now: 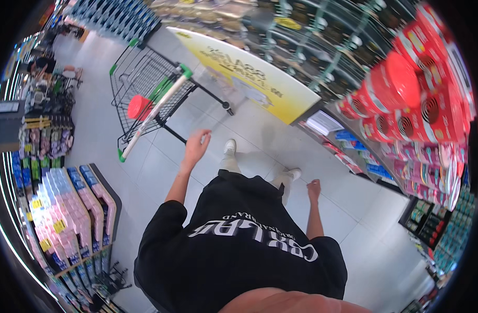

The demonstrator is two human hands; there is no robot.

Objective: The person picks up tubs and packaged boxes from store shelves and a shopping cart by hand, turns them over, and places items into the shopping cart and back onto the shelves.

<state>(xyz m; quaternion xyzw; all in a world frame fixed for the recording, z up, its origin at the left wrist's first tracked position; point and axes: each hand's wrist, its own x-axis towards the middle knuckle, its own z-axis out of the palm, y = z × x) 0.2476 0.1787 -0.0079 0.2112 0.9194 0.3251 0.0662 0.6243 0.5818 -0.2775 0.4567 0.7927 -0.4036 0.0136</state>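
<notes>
My left hand [198, 144] hangs in the air near the handle bar [160, 109] of a wire shopping cart [141, 70], apart from it. Its fingers are loosely bent and it holds nothing. Inside the cart, close to the handle, sits a red tub [139, 107]. Down by my right side swings my right hand [313, 188], its fingers curled; nothing shows in it. Beyond that hand, a shelf on the right bears stacked red tubs [430, 111] with spiral marks.
A yellow and white sign board [247, 74] leans along the shelf front ahead. Packs in pink and blue fill a display [66, 215] on the left. Grey floor tiles [325, 219] run between the shelves. A person [47, 66] is far off at the left.
</notes>
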